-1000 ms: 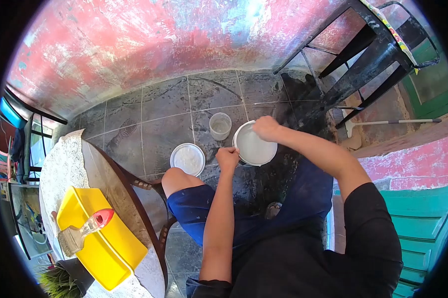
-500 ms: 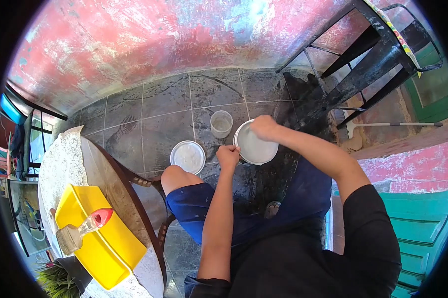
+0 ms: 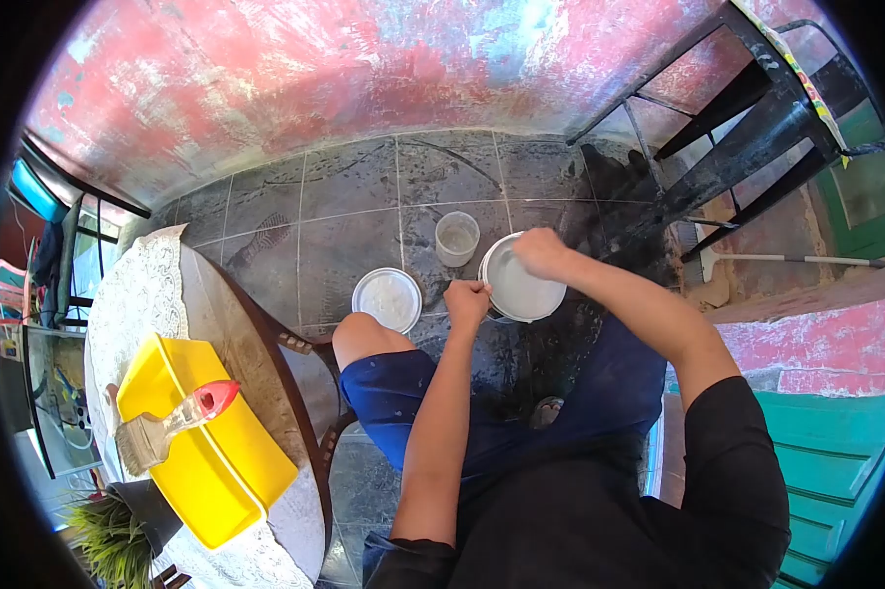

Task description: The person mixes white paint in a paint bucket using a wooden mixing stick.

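A white bucket (image 3: 526, 293) of pale, paint-like liquid stands on the floor between my legs. My left hand (image 3: 467, 302) is closed on its left rim, thumb and fingers pinched together. Over the bucket's far part, my right hand (image 3: 543, 253) is curled into a fist. Whatever it holds is hidden beneath the fingers. Just beyond the bucket to the left is a clear plastic cup (image 3: 457, 240) with a little greyish content. A round white lid (image 3: 387, 300), smeared with white inside, lies on the tiles near my left knee.
At left, a round table (image 3: 251, 363) with a lace cloth bears a yellow paint tray (image 3: 256, 456), a wide paintbrush (image 3: 180, 422) and a potted plant (image 3: 119, 535). A black metal-framed chair (image 3: 732, 128) stands at right, near a long-handled brush (image 3: 786, 258). A patchy pink wall (image 3: 315, 79) rises ahead.
The whole view has shifted slightly, so the scene sits further right. My left hand stays on the rim, and my right hand remains over the bucket with little visible movement.
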A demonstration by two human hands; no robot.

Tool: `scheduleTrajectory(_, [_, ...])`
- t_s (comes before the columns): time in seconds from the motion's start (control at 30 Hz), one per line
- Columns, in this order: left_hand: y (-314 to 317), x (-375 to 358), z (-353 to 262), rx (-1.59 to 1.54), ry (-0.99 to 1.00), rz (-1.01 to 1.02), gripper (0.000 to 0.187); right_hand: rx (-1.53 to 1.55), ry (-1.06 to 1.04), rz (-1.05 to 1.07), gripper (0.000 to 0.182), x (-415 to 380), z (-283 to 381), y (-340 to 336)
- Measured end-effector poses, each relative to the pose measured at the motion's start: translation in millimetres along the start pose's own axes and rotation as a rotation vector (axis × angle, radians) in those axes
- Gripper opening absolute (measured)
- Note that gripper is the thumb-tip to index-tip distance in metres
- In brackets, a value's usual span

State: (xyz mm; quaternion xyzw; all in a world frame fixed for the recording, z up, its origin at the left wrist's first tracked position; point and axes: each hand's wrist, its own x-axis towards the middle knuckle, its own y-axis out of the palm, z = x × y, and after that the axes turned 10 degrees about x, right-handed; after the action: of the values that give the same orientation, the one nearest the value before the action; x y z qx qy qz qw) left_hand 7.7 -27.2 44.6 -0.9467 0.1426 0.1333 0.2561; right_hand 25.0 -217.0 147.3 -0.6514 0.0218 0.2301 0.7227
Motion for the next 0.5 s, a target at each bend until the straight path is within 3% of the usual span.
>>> scheduleTrajectory(0.13, [-4, -3, -6, -0.034, -0.039, 0.020, 0.014, -0.061, 0.064, 0.126, 0.014, -41, -19, 5])
scheduleTrajectory(0.3, [-1, -3, -8, -0.066, -0.095, 0.002, 0.012, 0.105, 0.025, 0.330, 0.014, -54, 28, 6])
scheduleTrajectory(0.4, [-2, -4, -5, -0.080, -0.089, 0.013, 0.011, 0.197, 0.019, 0.161, 0.016, -22, 22, 17])
scheduleTrajectory(0.47, [-3, -4, -6, -0.065, -0.061, 0.015, 0.012, 0.101, 0.094, -0.050, 0.016, -6, -1, 16])
scheduleTrajectory(0.5, [-3, -5, -7, -0.066, -0.063, 0.018, 0.012, 0.102, 0.096, -0.046, 0.016, -9, -8, 10])
